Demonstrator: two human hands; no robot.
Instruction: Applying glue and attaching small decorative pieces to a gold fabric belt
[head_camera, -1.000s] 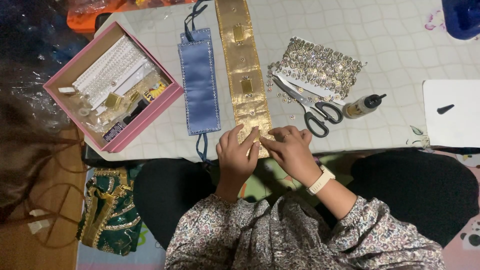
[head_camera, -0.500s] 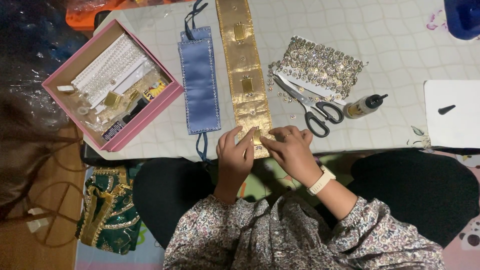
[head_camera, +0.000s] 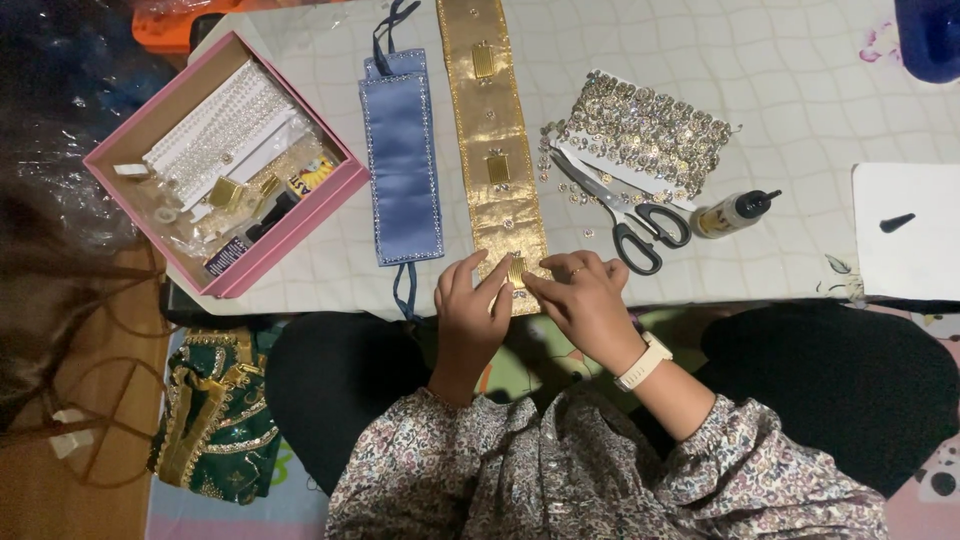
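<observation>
A long gold fabric band (head_camera: 492, 130) with small gold rectangular pieces on it runs down the table to its near edge. My left hand (head_camera: 470, 310) and my right hand (head_camera: 585, 300) meet at the band's near end. The fingertips of both hands pinch a small gold rectangular piece (head_camera: 516, 271) against the band. A white watch sits on my right wrist. To the left of the band lies a blue satin band (head_camera: 400, 155) with dark ties.
A pink box (head_camera: 335, 195) of trims and small parts stands at the left. Black-handled scissors (head_camera: 625, 215), a sequinned trim (head_camera: 645, 130) and a small glue bottle (head_camera: 730, 213) lie right of the band. White paper (head_camera: 905, 250) is far right. Green-gold cloth (head_camera: 215, 420) lies on the floor.
My fingers have shifted slightly on the gold piece at the band's near end. Everything else on the table stays where it was.
</observation>
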